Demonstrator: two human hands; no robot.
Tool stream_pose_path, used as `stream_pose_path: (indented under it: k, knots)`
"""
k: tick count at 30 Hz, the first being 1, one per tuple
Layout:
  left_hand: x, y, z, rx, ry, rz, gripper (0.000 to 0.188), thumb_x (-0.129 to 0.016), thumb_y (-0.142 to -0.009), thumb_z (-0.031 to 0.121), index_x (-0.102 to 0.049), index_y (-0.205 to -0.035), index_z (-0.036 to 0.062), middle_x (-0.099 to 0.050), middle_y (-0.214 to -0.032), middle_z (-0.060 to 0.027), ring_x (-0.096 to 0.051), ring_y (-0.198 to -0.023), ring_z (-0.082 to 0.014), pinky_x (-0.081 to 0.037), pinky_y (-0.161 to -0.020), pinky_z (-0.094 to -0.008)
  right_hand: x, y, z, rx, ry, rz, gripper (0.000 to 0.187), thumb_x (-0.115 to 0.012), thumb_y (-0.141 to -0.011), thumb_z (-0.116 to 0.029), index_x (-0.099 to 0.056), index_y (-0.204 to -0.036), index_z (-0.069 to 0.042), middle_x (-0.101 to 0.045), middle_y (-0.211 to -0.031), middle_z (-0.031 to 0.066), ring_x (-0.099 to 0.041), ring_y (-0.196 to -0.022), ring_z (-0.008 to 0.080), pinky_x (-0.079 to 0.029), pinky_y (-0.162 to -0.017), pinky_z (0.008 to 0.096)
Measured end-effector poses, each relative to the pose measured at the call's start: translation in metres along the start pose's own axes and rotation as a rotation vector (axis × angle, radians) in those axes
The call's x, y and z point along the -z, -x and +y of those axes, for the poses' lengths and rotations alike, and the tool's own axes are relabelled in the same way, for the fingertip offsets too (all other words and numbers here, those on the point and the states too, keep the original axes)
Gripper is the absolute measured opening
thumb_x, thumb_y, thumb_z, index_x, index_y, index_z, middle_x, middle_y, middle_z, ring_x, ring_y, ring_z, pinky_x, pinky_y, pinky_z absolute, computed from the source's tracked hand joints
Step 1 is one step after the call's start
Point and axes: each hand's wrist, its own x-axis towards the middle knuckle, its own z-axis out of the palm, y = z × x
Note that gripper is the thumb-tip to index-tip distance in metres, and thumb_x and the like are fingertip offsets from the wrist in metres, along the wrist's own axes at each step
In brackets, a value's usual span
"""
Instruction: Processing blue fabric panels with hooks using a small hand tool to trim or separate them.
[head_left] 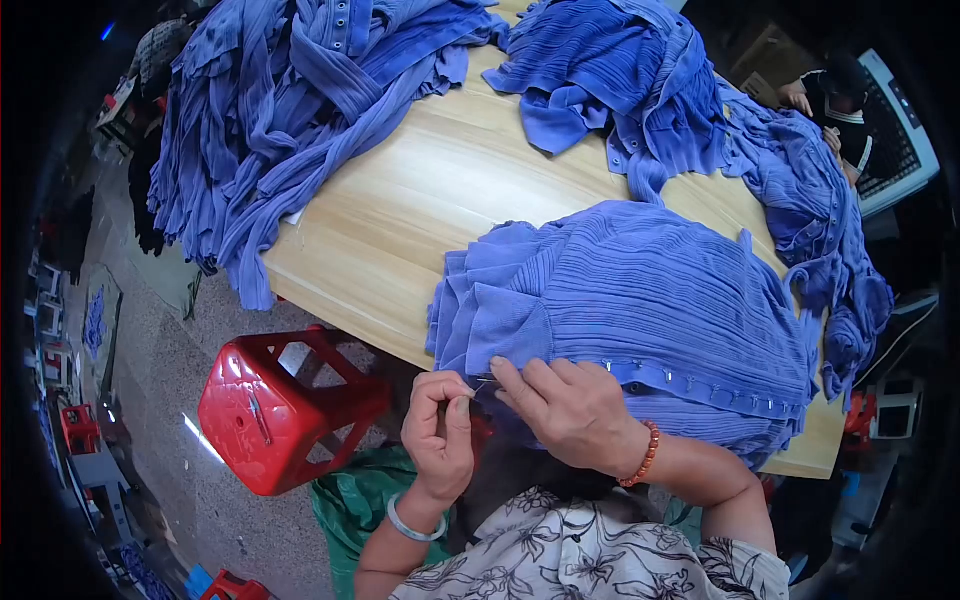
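Note:
A stack of blue-purple ribbed knit garments (640, 290) lies on the near side of the table, with a row of small shiny fastenings along its front band. At its near left corner my two hands meet, fingertips almost touching. My left hand (440, 430) is closed in a pinch, thumb against the fingers; what it holds is too small to make out. My right hand (575, 410) rests over the garment's near edge, its thumb and forefinger pinched. A thin, dark, needle-like piece (485, 380) shows at its fingertips, pointing toward my left hand.
The wooden table (400, 220) carries a large heap of similar garments (290, 110) at the far left and another pile (620, 80) at the back. More cloth hangs over the right edge (810, 220). A red plastic stool (250, 410) stands left; a person (845, 110) sits at the far right.

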Motion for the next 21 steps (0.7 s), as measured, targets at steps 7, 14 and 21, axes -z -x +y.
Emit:
stream_pose_path:
  k: [7, 14, 21]
  knots:
    - [0.001, 0.002, 0.006, 0.02, 0.025, -0.012, 0.003, -0.054, -0.099, 0.003, -0.057, -0.099, 0.0013, -0.056, -0.101, -0.0075, -0.051, -0.091, -0.0131, -0.042, -0.085, -0.0255, -0.001, 0.003, 0.004, 0.045, 0.032, -0.012, 0.038, -0.072, -0.087, -0.022, -0.068, -0.122, -0.007, -0.051, -0.076, 0.0, -0.05, -0.06, 0.0144, -0.038, -0.05, 0.0303]
    - [0.06, 0.0, -0.015, 0.157, -0.442, 0.234, 0.003, -0.058, -0.097, 0.001, -0.06, -0.094, -0.0005, -0.06, -0.095, -0.0078, -0.057, -0.088, -0.0167, -0.048, -0.082, -0.0295, 0.017, 0.004, 0.016, -0.171, -0.084, 0.071, 0.04, -0.08, -0.082, -0.023, -0.069, -0.117, -0.009, -0.056, -0.076, 0.0043, -0.057, -0.057, 0.0214, -0.045, -0.05, 0.0345]
    - [0.055, -0.002, -0.009, 0.131, -0.271, 0.036, 0.006, -0.064, -0.096, 0.005, -0.067, -0.099, 0.0001, -0.063, -0.099, -0.0062, -0.058, -0.089, -0.0136, -0.048, -0.08, -0.0262, 0.022, 0.017, 0.032, -0.262, -0.086, 0.089, 0.037, -0.078, -0.084, -0.023, -0.068, -0.116, -0.007, -0.057, -0.077, 0.0052, -0.058, -0.058, 0.0222, -0.046, -0.051, 0.0343]
